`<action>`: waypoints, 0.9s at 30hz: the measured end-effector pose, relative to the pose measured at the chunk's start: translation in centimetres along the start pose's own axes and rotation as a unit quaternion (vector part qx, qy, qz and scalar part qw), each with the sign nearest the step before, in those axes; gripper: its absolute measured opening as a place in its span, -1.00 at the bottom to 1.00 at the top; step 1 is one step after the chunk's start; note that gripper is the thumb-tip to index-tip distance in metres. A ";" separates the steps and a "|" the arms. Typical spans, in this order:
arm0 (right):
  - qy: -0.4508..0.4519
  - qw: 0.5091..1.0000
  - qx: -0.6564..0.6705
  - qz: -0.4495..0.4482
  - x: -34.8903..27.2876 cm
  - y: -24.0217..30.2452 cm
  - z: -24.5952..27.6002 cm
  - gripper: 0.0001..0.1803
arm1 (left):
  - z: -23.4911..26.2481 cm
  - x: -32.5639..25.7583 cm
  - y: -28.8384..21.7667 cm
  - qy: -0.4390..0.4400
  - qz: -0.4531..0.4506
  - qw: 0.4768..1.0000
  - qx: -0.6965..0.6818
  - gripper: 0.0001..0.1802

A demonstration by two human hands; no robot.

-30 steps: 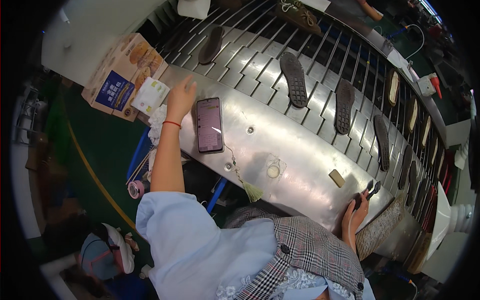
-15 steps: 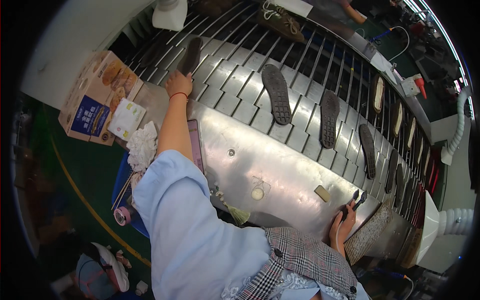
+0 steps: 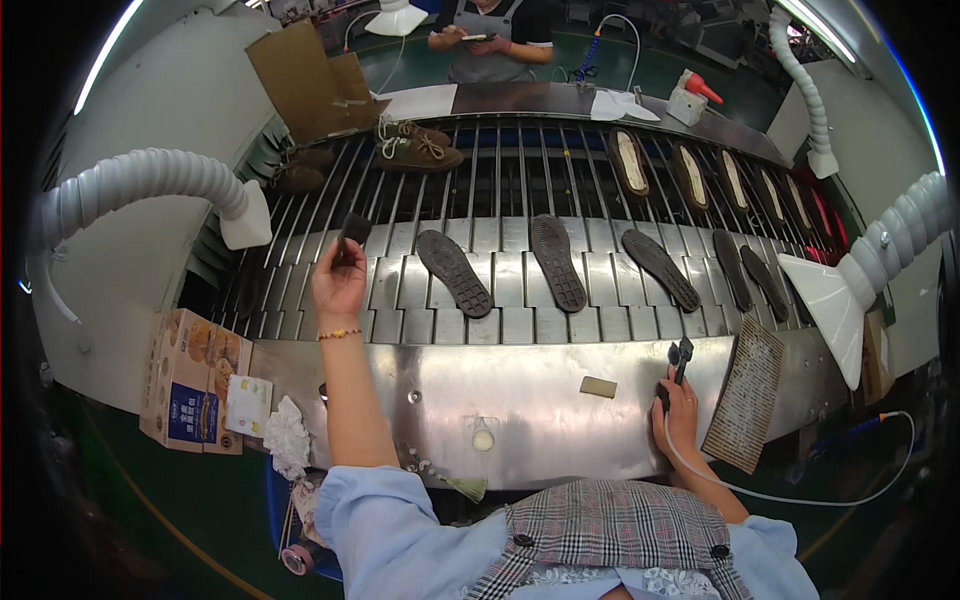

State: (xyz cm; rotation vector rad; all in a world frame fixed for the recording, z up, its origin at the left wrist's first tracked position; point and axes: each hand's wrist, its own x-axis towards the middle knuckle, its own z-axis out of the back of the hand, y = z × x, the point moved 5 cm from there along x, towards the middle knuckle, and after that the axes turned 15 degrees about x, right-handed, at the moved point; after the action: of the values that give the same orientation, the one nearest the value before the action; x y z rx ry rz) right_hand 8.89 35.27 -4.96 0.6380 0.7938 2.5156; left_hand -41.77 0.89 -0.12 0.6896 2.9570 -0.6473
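Note:
My left hand is closed on the near end of a dark shoe sole, held up over the left side of the slatted conveyor and seen nearly end-on. My right hand grips a black air blow gun above the steel ledge, its thin white hose trailing to the right. Between the hands, several dark rubber soles lie on the slats, among them a left one, a middle one and a slanted one.
Brown lace-up shoes and shoes with pale insides sit on the far bars. On the ledge are a tan block and a rough mat. A carton stands left; white duct hoods flank the conveyor. A person stands opposite.
My view has swung up and levelled. My left hand has raised the sole off the slats and tilted it. My right hand still holds the air blow gun near the ledge.

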 end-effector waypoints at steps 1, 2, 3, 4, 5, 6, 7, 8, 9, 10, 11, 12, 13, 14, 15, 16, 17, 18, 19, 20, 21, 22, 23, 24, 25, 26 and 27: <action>-0.013 1.000 0.014 -0.009 -0.2 0.1 0.4 -0.57 | -3.6 -3.2 2.5 0.063 0.026 0.996 -0.054 -0.81; -0.022 0.999 0.029 -0.014 -0.2 0.4 0.8 -0.57 | -6.8 -7.2 4.8 0.126 0.049 0.987 -0.080 -0.72; -0.037 0.999 0.034 -0.005 -0.3 1.1 1.3 -0.56 | -9.9 -11.4 7.0 0.186 0.072 0.974 -0.105 -0.62; -0.048 0.997 0.051 0.032 -0.3 1.9 2.1 -0.56 | -12.6 -15.7 9.2 0.179 0.028 0.982 -0.045 -0.50; -0.056 0.993 0.073 0.073 0.1 2.7 3.1 -0.55 | -14.8 -18.9 11.1 0.170 -0.023 0.985 0.019 -0.38; -0.062 0.988 0.088 0.111 0.4 3.9 4.5 -0.54 | -15.2 -20.1 13.3 0.180 -0.021 0.983 0.017 -0.38; -0.065 0.982 0.095 0.147 0.9 6.6 6.9 -0.55 | -15.2 -21.4 15.3 0.184 -0.015 0.983 0.020 -0.37; -0.049 0.977 0.135 0.156 1.4 8.6 9.1 -0.60 | -15.1 -23.1 16.7 0.184 -0.011 0.983 0.027 -0.36; -0.038 0.978 0.146 0.141 1.5 10.7 11.2 -0.61 | -14.7 -24.4 18.2 0.203 0.004 0.979 0.028 -0.39; -0.040 0.961 0.192 0.197 1.8 13.1 13.3 -0.63 | -14.0 -25.2 19.7 0.221 0.021 0.975 0.027 -0.40; -0.020 0.956 0.178 0.231 1.6 14.9 15.3 -0.63 | -13.6 -25.8 21.3 0.281 0.027 0.959 -0.003 -0.43; 0.003 0.944 0.235 0.231 1.0 15.3 16.5 -0.63 | -13.6 -26.6 23.0 0.245 0.049 0.968 0.002 -0.43; 0.037 0.919 0.340 0.196 0.7 15.7 17.2 -0.63 | -13.9 -27.5 24.9 0.212 0.071 0.975 0.008 -0.43; 0.068 0.880 0.442 0.160 0.2 16.2 17.4 -0.62 | -14.0 -28.2 26.6 0.180 0.092 0.979 0.014 -0.42; 0.084 0.841 0.528 0.080 -0.5 16.2 17.0 -0.62 | -15.2 -29.1 27.9 0.202 0.110 0.973 0.038 -0.43; 0.101 0.781 0.616 0.003 -1.1 16.3 16.3 -0.62 | -16.2 -30.0 29.0 0.219 0.120 0.966 0.069 -0.43; 0.097 0.770 0.630 -0.028 -1.3 16.4 16.3 -0.62 | -17.2 -31.1 29.8 0.236 0.114 0.961 0.095 -0.44; 0.082 0.801 0.593 0.007 -1.7 16.6 16.6 -0.62 | -18.1 -32.0 30.3 0.253 0.104 0.954 0.120 -0.43; 0.066 0.831 0.551 0.040 -2.1 16.6 16.8 -0.62 | -19.1 -32.9 30.7 0.282 0.063 0.946 0.147 -0.42; 0.049 0.857 0.507 0.072 -2.4 16.6 17.0 -0.62 | -19.5 -33.5 31.1 0.284 0.042 0.942 0.177 -0.42; 0.023 0.906 0.386 0.174 -2.9 17.2 18.0 -0.62 | -19.8 -34.0 31.3 0.284 0.019 0.937 0.204 -0.41; 0.005 0.910 0.357 0.213 -3.4 17.8 18.4 -0.61 | -20.0 -34.4 31.5 0.283 -0.005 0.931 0.232 -0.41; -0.013 0.911 0.326 0.252 -4.1 18.7 18.6 -0.60 | -20.5 -34.8 31.5 0.294 -0.033 0.927 0.232 -0.38; -0.027 0.910 0.295 0.292 -4.7 19.6 18.8 -0.59 | -20.5 -34.9 31.4 0.308 -0.060 0.922 0.226 -0.39; -0.009 0.900 0.304 0.312 -5.2 20.4 19.1 -0.58 | -20.3 -34.8 31.3 0.321 -0.088 0.917 0.221 -0.39; -0.004 0.892 0.321 0.318 -5.3 20.5 19.5 -0.57 | -20.2 -34.8 31.0 0.334 -0.116 0.910 0.215 -0.40; 0.003 0.886 0.334 0.322 -5.6 20.4 19.9 -0.57 | -20.2 -35.0 30.6 0.308 -0.143 0.897 0.283 -0.39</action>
State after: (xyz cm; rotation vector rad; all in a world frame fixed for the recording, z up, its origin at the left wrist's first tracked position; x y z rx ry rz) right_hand 18.95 25.50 20.46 1.2950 1.7191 2.7669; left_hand 4.09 19.43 10.86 0.5546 3.4937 -1.6388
